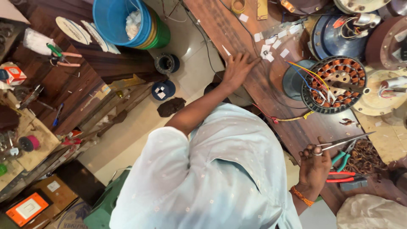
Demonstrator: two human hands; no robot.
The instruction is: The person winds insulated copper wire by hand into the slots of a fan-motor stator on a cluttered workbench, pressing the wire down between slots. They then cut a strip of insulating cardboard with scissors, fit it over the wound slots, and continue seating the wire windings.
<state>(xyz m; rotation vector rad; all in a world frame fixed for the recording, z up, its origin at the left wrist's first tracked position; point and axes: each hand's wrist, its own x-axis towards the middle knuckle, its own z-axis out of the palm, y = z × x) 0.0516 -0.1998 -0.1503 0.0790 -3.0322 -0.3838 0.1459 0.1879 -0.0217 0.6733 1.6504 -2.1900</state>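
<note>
Risks nicking stator [335, 85] leads [306, 75]: right hand [313, 165] fingers clamped on scissors [345, 141] below stator; left hand [238, 68] fingers spread flat on counter [271, 91].

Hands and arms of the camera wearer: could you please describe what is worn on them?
Both arms emerge from a pale blue garment with tiny dots, its sleeves short. The left hand shows nothing worn. The right hand has an orange bangle at its wrist.
</note>
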